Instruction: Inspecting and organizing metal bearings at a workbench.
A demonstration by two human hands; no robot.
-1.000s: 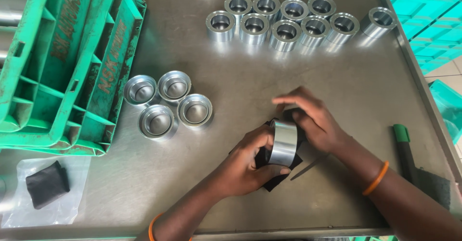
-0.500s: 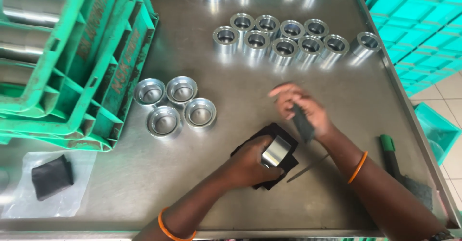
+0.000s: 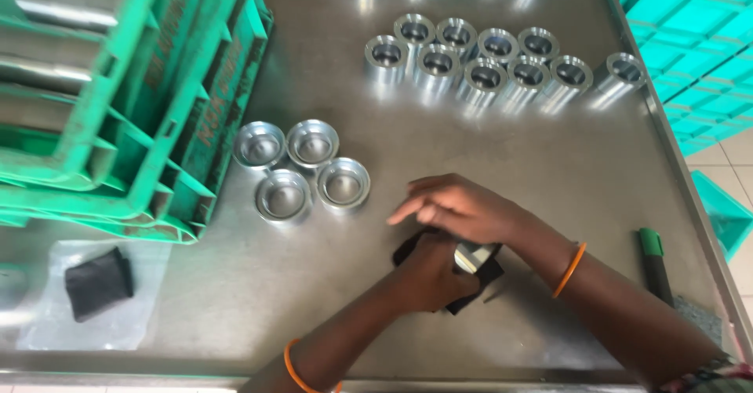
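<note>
Shiny metal cylinder (image 3: 473, 255) on black cloth (image 3: 478, 277), gripped by left hand (image 3: 431, 271), right hand (image 3: 463, 209) open-fingered above.

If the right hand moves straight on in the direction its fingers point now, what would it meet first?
The right hand points left across the steel table, fingers spread. The nearest thing that way seems to be the closest of four shallow metal cups; the line may pass just below it.

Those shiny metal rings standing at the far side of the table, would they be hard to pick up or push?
The metal rings look polished and mirror-bright, so probably slippery to the fingers. They seem thick-walled solid metal, likely heavy for their size. Standing on flat ends they should slide rather than roll, though one tipped on its side would probably roll.
</note>
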